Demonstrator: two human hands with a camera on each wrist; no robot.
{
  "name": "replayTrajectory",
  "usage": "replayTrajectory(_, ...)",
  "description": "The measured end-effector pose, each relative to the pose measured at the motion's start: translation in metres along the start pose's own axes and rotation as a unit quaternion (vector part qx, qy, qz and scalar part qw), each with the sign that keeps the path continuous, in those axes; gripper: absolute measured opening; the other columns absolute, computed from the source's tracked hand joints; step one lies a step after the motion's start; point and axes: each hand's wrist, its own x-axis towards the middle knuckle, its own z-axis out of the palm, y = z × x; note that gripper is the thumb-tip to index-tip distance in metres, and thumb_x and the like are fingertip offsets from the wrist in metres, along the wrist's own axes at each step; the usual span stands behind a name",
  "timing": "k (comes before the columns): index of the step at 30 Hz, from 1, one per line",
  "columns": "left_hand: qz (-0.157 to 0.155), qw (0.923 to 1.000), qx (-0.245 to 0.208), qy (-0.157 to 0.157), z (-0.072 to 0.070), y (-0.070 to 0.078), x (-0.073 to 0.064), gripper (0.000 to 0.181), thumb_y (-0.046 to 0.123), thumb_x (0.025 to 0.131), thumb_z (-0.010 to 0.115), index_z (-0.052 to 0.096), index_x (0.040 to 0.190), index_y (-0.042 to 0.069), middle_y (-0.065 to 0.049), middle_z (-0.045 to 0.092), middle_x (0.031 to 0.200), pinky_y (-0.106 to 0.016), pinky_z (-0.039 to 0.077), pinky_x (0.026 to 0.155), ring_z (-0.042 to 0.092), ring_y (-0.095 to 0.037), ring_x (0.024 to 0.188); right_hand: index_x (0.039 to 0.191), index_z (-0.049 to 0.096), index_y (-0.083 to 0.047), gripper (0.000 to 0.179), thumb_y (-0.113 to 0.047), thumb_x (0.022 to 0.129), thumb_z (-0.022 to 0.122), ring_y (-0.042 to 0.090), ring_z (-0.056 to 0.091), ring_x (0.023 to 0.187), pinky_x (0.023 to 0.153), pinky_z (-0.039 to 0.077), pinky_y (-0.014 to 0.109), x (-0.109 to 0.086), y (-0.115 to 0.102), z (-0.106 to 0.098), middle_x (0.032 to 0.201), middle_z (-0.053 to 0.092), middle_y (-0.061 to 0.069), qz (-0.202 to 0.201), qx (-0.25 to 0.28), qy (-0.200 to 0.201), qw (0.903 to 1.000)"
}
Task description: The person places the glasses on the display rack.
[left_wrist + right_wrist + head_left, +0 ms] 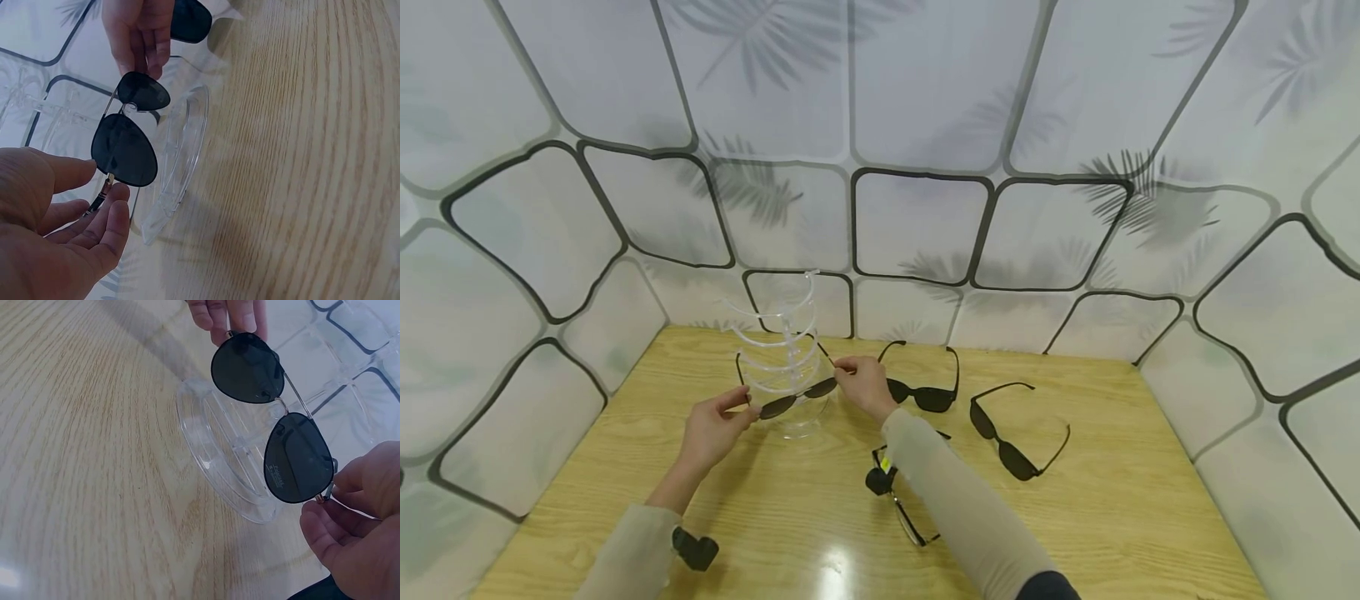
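Note:
A pair of dark aviator sunglasses [778,407] with a thin metal double bridge is held between both hands, its arms pointing toward the wall. My left hand [718,429] pinches the left hinge end between thumb and fingers. At the other hinge, my right hand [865,386] pinches the frame the same way. Just behind the lenses stands a clear plastic eyewear display rack [790,333] with several curved tiers. In the right wrist view, the sunglasses [299,459] hang over the rack's rounded clear base [200,447], lenses facing the camera.
Black sunglasses [934,399] lie open just right of my right hand. Farther right is another dark pair [1017,460], arms spread. Glasses with a thin frame [910,523] lie partly hidden under my right sleeve [970,508]. A patterned wall [917,225] borders the wooden table [1120,500].

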Motion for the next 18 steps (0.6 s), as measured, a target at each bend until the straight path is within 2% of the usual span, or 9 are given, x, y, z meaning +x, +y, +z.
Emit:
replayTrajectory(5,0.001,1.0,0.005,0.001,0.0,0.001,-0.001,0.05,0.018,0.095,0.068,0.055,0.139,-0.002,-0.021,0.065,0.126,-0.02,0.051,0.062,0.074,-0.022,0.089,0.126,0.068,-0.004,0.031,-0.017,0.101,0.055,0.026,0.066,0.104,0.08,0.057,0.038,-0.002,-0.002,-0.002,0.119,0.07,0.01,-0.004,0.0,-0.014,0.9999)
replayTrajectory(9,0.002,1.0,0.003,-0.003,-0.001,0.002,-0.003,0.051,0.019,0.096,0.068,0.054,0.14,-0.001,-0.024,0.065,0.126,-0.021,0.052,0.064,0.073,-0.028,0.093,0.128,0.066,-0.004,0.032,-0.017,0.101,0.055,0.027,0.066,0.105,0.081,0.057,0.04,-0.003,-0.003,-0.003,0.12,0.069,0.01,-0.01,-0.006,-0.022,0.9997)
replayTrajectory(14,0.008,0.9997,0.022,0.0,-0.003,0.003,-0.008,0.052,0.025,0.096,0.067,0.053,0.142,0.002,-0.026,0.064,0.127,-0.033,0.058,0.072,0.069,-0.037,0.103,0.129,0.065,-0.003,0.033,-0.016,0.101,0.056,0.028,0.066,0.105,0.083,0.057,0.041,-0.006,-0.005,-0.006,0.12,0.068,0.012,-0.03,-0.023,-0.022,0.999)
replayTrajectory(18,0.024,0.9988,0.039,0.016,-0.007,0.003,-0.015,0.05,0.028,0.096,0.068,0.057,0.138,0.003,-0.025,0.065,0.125,-0.043,0.059,0.079,0.068,-0.04,0.105,0.128,0.065,-0.002,0.032,-0.017,0.101,0.055,0.028,0.066,0.105,0.085,0.056,0.041,-0.011,-0.009,-0.01,0.121,0.068,0.013,-0.047,-0.033,-0.028,0.998)
